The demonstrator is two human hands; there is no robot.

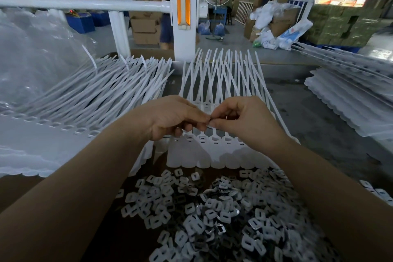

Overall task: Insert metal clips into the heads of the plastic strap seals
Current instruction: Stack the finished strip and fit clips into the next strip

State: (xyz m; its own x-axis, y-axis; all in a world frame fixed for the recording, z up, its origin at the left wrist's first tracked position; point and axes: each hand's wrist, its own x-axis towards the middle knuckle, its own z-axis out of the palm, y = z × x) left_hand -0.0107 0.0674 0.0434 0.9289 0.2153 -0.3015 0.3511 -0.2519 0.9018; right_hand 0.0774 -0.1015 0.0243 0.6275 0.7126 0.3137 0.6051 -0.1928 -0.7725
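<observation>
Both hands meet over the strip of seals (214, 151), a joined row of white plastic strap seals lying flat in the middle of the bench with its straps fanning away toward the white post (184, 17). The left hand (170, 116) and right hand (244, 119) have their fingertips pressed together just above the heads of the strip, pinching something small and dark between them; it looks like a clip, though it is too small to tell for sure. The other fingers of both hands are curled.

The clips (212, 215) lie in a loose heap nearer than the strip, just below the tags. A pile of seals (95, 100) lies left of the strip, and stacked strips (348, 104) lie to its right, well apart.
</observation>
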